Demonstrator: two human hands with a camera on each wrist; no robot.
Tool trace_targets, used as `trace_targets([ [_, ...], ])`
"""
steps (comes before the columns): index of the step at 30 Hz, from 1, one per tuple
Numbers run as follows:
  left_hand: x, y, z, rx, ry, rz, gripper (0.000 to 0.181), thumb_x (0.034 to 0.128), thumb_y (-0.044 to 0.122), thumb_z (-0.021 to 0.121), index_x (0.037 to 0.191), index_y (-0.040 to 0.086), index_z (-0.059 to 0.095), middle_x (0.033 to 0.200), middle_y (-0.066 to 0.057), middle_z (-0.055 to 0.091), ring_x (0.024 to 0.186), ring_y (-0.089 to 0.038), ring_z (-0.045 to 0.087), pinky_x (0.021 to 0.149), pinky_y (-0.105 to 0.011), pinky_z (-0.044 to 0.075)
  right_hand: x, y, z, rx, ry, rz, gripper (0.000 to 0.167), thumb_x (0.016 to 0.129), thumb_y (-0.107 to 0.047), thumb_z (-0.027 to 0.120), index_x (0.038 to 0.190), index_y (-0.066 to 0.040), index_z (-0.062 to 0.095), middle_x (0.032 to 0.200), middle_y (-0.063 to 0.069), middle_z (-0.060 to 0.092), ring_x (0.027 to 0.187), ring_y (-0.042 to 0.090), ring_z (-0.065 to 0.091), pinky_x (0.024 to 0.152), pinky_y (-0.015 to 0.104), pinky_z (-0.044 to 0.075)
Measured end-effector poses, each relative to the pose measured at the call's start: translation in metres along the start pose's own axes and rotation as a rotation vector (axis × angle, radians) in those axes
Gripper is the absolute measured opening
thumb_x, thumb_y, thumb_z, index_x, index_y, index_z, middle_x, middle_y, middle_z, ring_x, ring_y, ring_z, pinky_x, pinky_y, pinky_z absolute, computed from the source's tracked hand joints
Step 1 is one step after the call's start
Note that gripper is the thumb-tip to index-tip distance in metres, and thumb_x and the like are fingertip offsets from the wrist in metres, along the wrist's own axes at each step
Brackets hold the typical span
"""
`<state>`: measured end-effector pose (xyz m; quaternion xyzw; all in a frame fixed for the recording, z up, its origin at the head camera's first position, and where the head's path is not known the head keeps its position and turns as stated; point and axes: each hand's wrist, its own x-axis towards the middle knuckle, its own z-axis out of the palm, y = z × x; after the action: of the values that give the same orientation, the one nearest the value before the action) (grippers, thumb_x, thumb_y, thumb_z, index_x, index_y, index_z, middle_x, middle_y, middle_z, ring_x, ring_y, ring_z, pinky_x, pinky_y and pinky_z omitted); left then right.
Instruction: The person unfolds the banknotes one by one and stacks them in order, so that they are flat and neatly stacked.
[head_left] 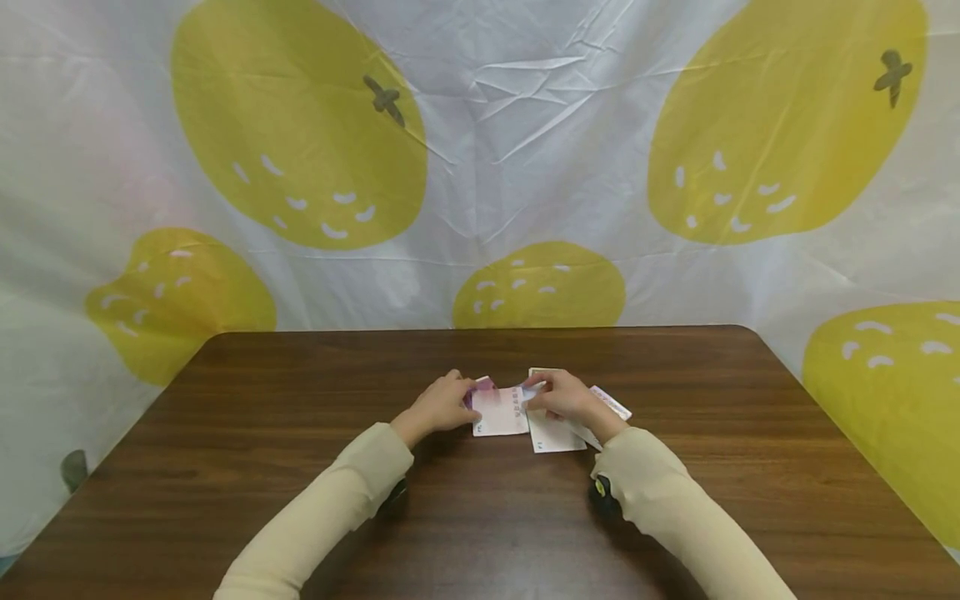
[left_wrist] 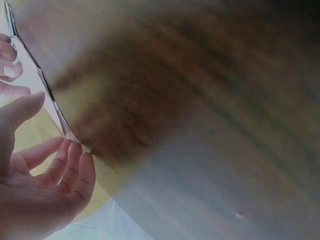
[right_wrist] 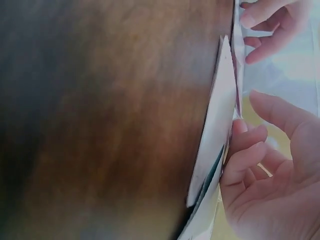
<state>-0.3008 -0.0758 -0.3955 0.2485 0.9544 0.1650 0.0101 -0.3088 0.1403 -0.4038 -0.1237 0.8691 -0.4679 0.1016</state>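
Observation:
A pale pink printed paper (head_left: 498, 412) lies on the table between the hands, with a darker pink-purple piece (head_left: 485, 383) beyond its far edge. My left hand (head_left: 442, 402) is at its left side, thumb by the near-left corner and fingers by the far edge. In the left wrist view, those fingertips touch the paper's edge. My right hand (head_left: 566, 394) reaches over a whitish paper (head_left: 557, 435), its fingers near the pink paper's right end. In the right wrist view, its fingers (right_wrist: 245, 165) are bent against the papers, while the thumb stands apart.
Another printed paper (head_left: 611, 402) sticks out beyond the right hand. Everything lies on a dark brown wooden table (head_left: 262, 417) with rounded far corners. A white curtain (head_left: 525, 167) with yellow fruit prints hangs behind the table's far edge.

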Motion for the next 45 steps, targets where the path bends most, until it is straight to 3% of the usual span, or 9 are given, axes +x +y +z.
trace_targets([
  [10, 0.004, -0.001, 0.002, 0.026, -0.026, -0.014, 0.046, 0.072, 0.026, 0.071, 0.111, 0.004, 0.058, 0.088, -0.007, 0.043, 0.075, -0.02, 0.045, 0.063, -0.033, 0.04, 0.004, -0.006, 0.006, -0.13, 0.06, 0.016, 0.035, 0.069, -0.008, 0.071, 0.101, 0.0, 0.06, 0.064, 0.003, 0.051, 0.048, 0.009, 0.043, 0.045, 0.02, 0.037],
  [19, 0.005, 0.001, 0.0, -0.046, 0.007, -0.064, 0.046, 0.068, 0.024, 0.075, 0.102, 0.007, 0.05, 0.091, -0.007, 0.044, 0.078, -0.023, 0.047, 0.065, -0.036, 0.042, 0.001, -0.012, 0.009, -0.16, 0.1, 0.019, 0.022, 0.07, -0.011, 0.071, 0.087, -0.002, 0.061, 0.061, 0.0, 0.051, 0.053, 0.01, 0.046, 0.05, 0.021, 0.038],
  [24, 0.006, 0.0, -0.001, -0.037, 0.051, -0.06, 0.034, 0.0713, 0.019, 0.072, 0.096, 0.009, 0.05, 0.087, -0.003, 0.043, 0.074, -0.019, 0.045, 0.06, -0.032, 0.04, 0.001, -0.011, 0.01, -0.109, 0.117, -0.008, 0.009, 0.072, -0.007, 0.066, 0.078, -0.002, 0.061, 0.061, -0.002, 0.05, 0.054, 0.01, 0.044, 0.05, 0.021, 0.037],
  [28, 0.005, -0.003, -0.004, -0.065, 0.137, -0.049, 0.017, 0.0763, 0.019, 0.066, 0.083, 0.011, 0.053, 0.078, 0.0, 0.044, 0.068, -0.015, 0.044, 0.055, -0.029, 0.037, 0.002, -0.013, 0.01, -0.054, 0.115, -0.005, 0.007, 0.075, -0.008, 0.065, 0.078, -0.003, 0.061, 0.066, -0.001, 0.053, 0.054, 0.01, 0.044, 0.05, 0.021, 0.036],
  [33, 0.003, -0.006, -0.011, -0.251, 0.197, -0.014, 0.013, 0.0807, 0.02, 0.063, 0.074, 0.01, 0.056, 0.068, 0.001, 0.049, 0.059, -0.013, 0.045, 0.05, -0.026, 0.037, -0.001, -0.018, 0.007, 0.086, 0.078, -0.005, 0.011, 0.08, -0.009, 0.062, 0.085, 0.002, 0.061, 0.07, 0.002, 0.054, 0.053, 0.011, 0.042, 0.047, 0.022, 0.036],
  [39, -0.002, -0.013, -0.02, -0.509, 0.15, -0.025, 0.012, 0.0808, 0.016, 0.063, 0.075, 0.006, 0.059, 0.068, 0.0, 0.054, 0.063, -0.015, 0.047, 0.054, -0.025, 0.038, -0.006, -0.024, 0.003, 0.178, 0.027, -0.012, 0.018, 0.085, -0.013, 0.057, 0.093, 0.003, 0.06, 0.067, 0.002, 0.053, 0.048, 0.013, 0.042, 0.045, 0.023, 0.034],
  [45, -0.008, -0.013, -0.021, -0.778, 0.129, -0.089, 0.009, 0.0814, 0.008, 0.061, 0.079, 0.0, 0.057, 0.07, -0.008, 0.054, 0.065, -0.025, 0.048, 0.054, -0.026, 0.037, -0.009, -0.024, 0.0, 0.234, 0.009, -0.017, 0.022, 0.084, -0.018, 0.059, 0.095, 0.002, 0.059, 0.059, 0.0, 0.045, 0.047, 0.011, 0.037, 0.043, 0.021, 0.027],
])
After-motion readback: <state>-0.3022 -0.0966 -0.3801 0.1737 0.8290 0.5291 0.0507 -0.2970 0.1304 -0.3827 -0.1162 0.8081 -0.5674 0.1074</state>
